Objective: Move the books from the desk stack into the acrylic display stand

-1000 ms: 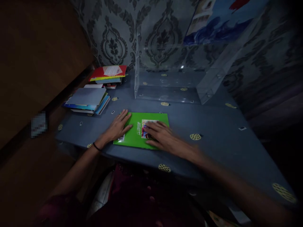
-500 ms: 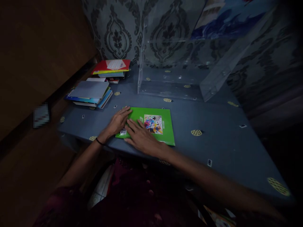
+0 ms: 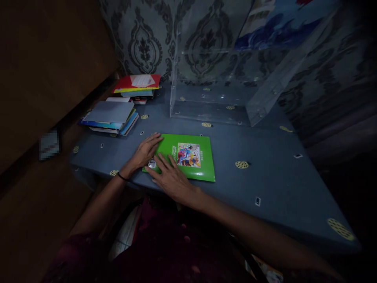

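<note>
At the near edge of the table (image 3: pixel 226 151), left hand (image 3: pixel 145 151) and right hand (image 3: pixel 172 177) on 1 green book (image 3: pixel 205 155).
Both unclenched, palm down: left over the book's left edge, right over its near edge. Book lies flat. Beyond it, leftward, 2 stacks of books (image 3: pixel 108 113); behind, 1 clear plastic stand (image 3: pixel 263 104) before the patterned wall (image 3: pixel 145 49).

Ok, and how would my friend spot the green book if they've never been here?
Find the big blue-grey, pineapple-print tablecloth. Near its front edge, the left hand and right hand rest on the green book. Unlike the red-topped stack and the grey-topped stack, it lies by itself, its bright green cover showing a colourful picture.
</note>
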Demonstrator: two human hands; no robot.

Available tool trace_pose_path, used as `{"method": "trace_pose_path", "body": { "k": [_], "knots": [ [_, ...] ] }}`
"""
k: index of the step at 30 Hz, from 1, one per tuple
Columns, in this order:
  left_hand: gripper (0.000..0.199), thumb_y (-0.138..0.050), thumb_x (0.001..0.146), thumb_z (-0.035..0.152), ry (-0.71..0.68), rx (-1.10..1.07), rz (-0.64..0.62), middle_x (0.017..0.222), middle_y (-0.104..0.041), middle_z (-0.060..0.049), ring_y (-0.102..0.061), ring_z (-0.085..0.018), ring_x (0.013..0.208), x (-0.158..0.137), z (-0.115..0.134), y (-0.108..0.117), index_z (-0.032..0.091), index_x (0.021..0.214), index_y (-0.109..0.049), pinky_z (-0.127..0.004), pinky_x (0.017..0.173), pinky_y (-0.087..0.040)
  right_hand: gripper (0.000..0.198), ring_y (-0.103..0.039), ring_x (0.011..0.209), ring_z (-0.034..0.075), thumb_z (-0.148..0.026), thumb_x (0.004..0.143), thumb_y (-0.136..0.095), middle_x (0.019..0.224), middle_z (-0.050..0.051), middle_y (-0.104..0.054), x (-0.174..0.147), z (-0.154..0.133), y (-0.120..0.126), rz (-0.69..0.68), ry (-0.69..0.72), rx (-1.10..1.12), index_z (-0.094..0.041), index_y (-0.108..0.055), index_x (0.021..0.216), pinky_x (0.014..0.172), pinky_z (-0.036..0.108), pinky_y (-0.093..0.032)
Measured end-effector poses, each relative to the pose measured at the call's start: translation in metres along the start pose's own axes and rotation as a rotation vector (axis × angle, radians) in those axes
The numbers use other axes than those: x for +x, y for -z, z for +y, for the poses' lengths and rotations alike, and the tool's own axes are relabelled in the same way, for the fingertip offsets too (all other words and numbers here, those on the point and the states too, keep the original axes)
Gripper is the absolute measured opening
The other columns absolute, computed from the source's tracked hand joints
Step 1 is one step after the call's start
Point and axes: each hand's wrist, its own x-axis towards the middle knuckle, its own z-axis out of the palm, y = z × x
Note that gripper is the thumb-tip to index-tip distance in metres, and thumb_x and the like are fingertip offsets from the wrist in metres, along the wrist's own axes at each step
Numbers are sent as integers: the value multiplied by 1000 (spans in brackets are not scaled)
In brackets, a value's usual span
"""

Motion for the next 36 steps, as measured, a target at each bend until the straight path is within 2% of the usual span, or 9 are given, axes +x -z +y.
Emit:
{"method": "trace_pose_path", "body": {
  "k": [6, 11, 14, 17, 20, 22, 26, 32, 36],
  "knots": [
    [43, -37, 104, 29, -1, 21, 2, 151, -55, -12, -45, -23, 146, -1, 2, 0, 17, 138, -60, -50, 123, -34, 47, -34, 150, 32, -32, 102, -59, 159, 16, -43, -25, 8, 13, -17, 17, 27, -23, -51, 147, 122, 62, -29],
    [44, -35, 104, 30, 4, 54, -4, 152, -54, -12, -44, -23, 147, -1, 5, 1, 17, 139, -58, -52, 123, -34, 53, -26, 154, 34, -29, 100, -61, 163, 12, -37, -75, 17, 21, 11, -134, 12, -25, -46, 150, 123, 66, -22],
    [44, -34, 104, 29, 0, 95, -15, 151, -55, -13, -45, -23, 146, 0, 5, 3, 15, 138, -59, -51, 122, -36, 53, -20, 155, 34, -27, 101, -56, 166, 11, -30, -103, 25, 21, 41, -238, 30, -27, -44, 153, 121, 68, -25],
    [42, -36, 103, 26, -1, 227, -23, 147, -58, -15, -49, -27, 143, 2, 15, 5, 16, 135, -61, -55, 120, -37, 51, -23, 155, 33, -28, 104, -50, 166, 14, -30, -121, 30, 19, 88, -313, 19, -24, -42, 154, 119, 67, -31],
    [38, -37, 104, 26, -39, 416, -39, 141, -62, -17, -54, -32, 136, -2, 42, 4, 18, 131, -63, -63, 119, -32, 47, -28, 153, 32, -28, 105, -46, 163, 17, -35, -125, 33, 17, 139, -329, 3, -19, -45, 151, 119, 62, -35],
    [38, -40, 106, 35, -135, 465, -97, 137, -64, -17, -59, -31, 128, -9, 66, -2, 19, 132, -62, -59, 116, -36, 45, -30, 153, 32, -29, 105, -46, 162, 17, -38, -124, 33, 17, 167, -333, 11, -18, -48, 149, 119, 59, -36],
    [61, -48, 98, 60, -275, 477, -203, 145, -56, -17, -52, -34, 132, -25, 104, -17, 20, 144, -51, -56, 109, -42, 45, -32, 152, 30, -31, 105, -48, 161, 17, -40, -122, 34, 19, 195, -332, 67, -17, -50, 147, 120, 57, -37],
    [55, -45, 103, 50, -330, 603, -207, 144, -56, -22, -56, -33, 130, -27, 105, -23, 13, 143, -49, -50, 107, -47, 46, -35, 151, 28, -32, 103, -50, 160, 14, -42, -124, 36, 18, 248, -319, 125, -21, -50, 148, 119, 57, -38],
    [47, -37, 107, 30, -401, 727, -292, 148, -52, -27, -56, -35, 133, -27, 107, -22, 11, 150, -41, -52, 107, -48, 47, -41, 147, 29, -29, 99, -55, 156, 12, -48, -124, 41, 13, 286, -321, 140, -23, -53, 146, 116, 58, -41]
  ]
}}
